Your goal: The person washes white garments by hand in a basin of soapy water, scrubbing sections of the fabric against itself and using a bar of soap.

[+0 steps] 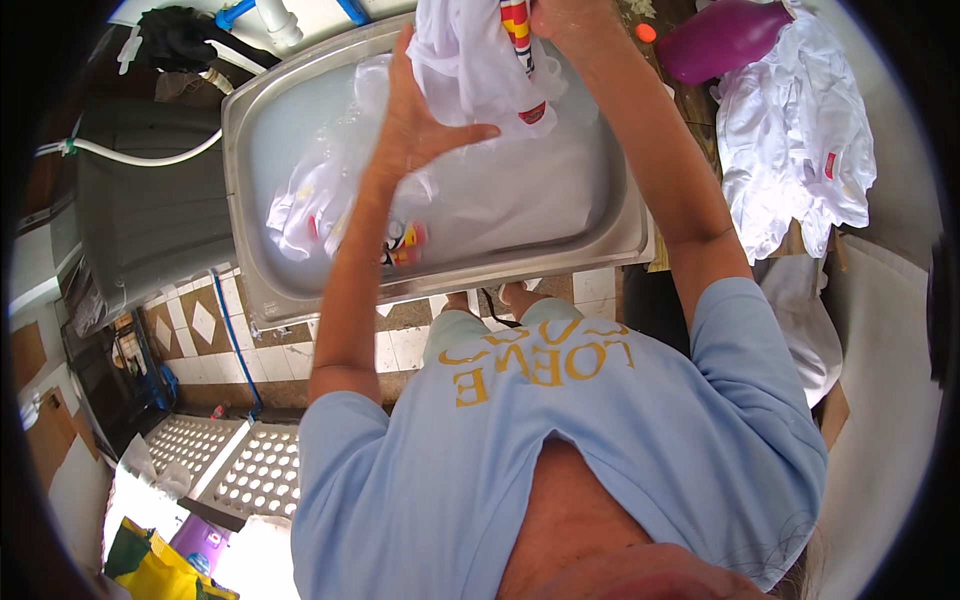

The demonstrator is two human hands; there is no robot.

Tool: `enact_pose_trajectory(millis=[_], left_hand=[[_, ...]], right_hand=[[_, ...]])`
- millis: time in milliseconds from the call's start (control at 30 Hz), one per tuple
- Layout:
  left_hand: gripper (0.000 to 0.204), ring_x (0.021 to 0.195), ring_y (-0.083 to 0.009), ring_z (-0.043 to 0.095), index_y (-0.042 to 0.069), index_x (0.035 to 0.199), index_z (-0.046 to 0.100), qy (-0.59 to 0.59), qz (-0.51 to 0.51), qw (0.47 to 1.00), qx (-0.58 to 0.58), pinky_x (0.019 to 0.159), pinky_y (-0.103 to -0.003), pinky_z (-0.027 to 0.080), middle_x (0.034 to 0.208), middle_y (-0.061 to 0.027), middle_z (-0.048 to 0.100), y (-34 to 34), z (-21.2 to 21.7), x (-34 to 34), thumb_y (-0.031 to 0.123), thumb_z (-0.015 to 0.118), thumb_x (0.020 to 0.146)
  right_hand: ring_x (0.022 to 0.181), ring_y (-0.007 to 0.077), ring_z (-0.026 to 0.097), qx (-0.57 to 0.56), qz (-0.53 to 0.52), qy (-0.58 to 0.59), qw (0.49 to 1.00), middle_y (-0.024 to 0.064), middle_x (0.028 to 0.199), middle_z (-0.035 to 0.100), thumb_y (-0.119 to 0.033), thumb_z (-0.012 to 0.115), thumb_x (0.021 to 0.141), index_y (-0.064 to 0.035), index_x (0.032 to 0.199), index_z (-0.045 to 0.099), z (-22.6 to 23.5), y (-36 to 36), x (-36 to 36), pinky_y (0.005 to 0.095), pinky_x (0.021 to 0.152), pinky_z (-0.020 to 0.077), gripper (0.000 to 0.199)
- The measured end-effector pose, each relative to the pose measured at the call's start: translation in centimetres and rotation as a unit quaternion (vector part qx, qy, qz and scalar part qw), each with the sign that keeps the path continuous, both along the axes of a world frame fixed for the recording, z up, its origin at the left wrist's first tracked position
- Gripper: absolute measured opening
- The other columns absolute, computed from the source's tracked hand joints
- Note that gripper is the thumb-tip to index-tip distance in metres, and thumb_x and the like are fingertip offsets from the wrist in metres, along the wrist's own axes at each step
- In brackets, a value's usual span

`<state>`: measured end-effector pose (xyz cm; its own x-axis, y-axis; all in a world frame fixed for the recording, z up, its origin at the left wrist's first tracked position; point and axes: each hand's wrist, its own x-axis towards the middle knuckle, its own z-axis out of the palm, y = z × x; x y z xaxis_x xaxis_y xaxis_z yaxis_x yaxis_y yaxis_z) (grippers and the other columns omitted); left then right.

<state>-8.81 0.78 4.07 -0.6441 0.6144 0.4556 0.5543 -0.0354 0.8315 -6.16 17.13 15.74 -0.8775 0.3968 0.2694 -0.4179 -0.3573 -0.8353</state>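
Observation:
A wet white garment (pixel 455 60) with red, yellow and black printed patches hangs over the sink's far side. My right hand (pixel 578 22) grips its upper right part, partly cut off by the frame's top edge. Against the garment's left side is my left hand (pixel 425 130), fingers stretched upward and thumb spread out to the right. Below both hands is a steel sink (pixel 640 225) holding cloudy, sudsy water. Another white cloth (pixel 300 205) floats at the left in the water, and a red, yellow and black printed piece (pixel 405 243) shows beside my left forearm.
To the right, white clothes (pixel 795 130) are heaped on a wooden surface near a purple container (pixel 720 40) and an orange cap (pixel 645 33). A white hose (pixel 150 158) runs in from the left. Blue pipes and a black cloth (pixel 180 38) are at the far left.

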Motion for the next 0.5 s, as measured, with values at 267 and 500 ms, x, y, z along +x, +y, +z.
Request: enact_pose_trajectory(millis=[267,500], left_hand=[[0.043,0.094,-0.0161,0.059,0.0,0.11,0.055,-0.2,0.075,0.945,0.248,0.085,-0.029,0.046,0.099,-0.0062,0.062,5.6,-2.4,-0.3,0.01,0.073,0.073],[0.025,0.09,-0.0135,0.055,0.001,0.105,0.056,-0.075,0.086,0.964,0.239,0.08,-0.026,0.044,0.096,-0.0052,0.059,4.6,2.1,-1.7,0.011,0.061,0.082]], right_hand=[[0.095,0.0264,0.06,-0.135,-0.186,0.158,0.96,0.0097,0.104,0.063,-0.045,0.06,0.086,-0.0031,0.108,0.06,1.1,-0.1,4.1,0.0409,0.083,0.0498,0.047],[0.119,0.0231,0.048,-0.409,-0.093,-0.255,0.871,0.0038,0.126,0.055,-0.068,0.033,0.086,-0.0117,0.129,0.049,-9.9,-2.6,5.5,0.0479,0.1,0.0372,0.073]])
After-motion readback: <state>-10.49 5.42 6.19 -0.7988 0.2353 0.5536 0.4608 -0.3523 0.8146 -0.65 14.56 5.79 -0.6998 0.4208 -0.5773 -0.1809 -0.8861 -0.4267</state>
